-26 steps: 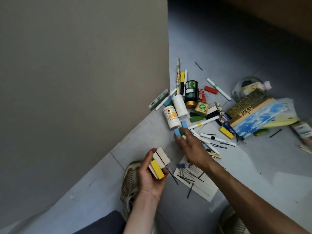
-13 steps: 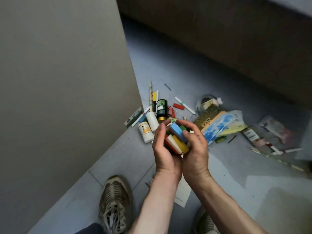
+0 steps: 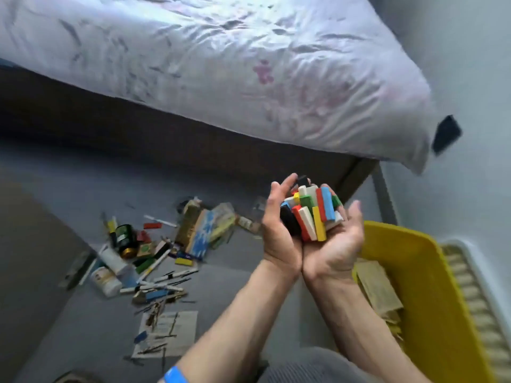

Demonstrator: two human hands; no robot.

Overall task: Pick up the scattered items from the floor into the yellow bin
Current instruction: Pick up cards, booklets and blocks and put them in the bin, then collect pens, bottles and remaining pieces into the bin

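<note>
Both my hands are cupped side by side at chest height, holding a heap of coloured wooden blocks (image 3: 312, 214) between them. My left hand (image 3: 276, 233) curls round the heap's left side, and my right hand (image 3: 338, 244) cradles it from below and from the right. The yellow bin (image 3: 431, 294) stands on the floor just right of my hands; its near-left rim lies under my right hand. Scattered items (image 3: 154, 255) lie on the grey floor to the left: a green jar (image 3: 124, 239), a white bottle (image 3: 106, 280), markers, loose blocks and a blue book (image 3: 200, 239).
A bed (image 3: 221, 64) with a pale sheet fills the top, its dark base just behind my hands. Brown paper bags (image 3: 378, 294) lie inside the bin. A white radiator (image 3: 478, 305) runs along the right wall. A printed sheet (image 3: 168, 333) lies on the floor.
My hands came together round the blocks, rose and swung right towards the yellow bin. The view turned from the wall and the floor pile to the bed and the bin.
</note>
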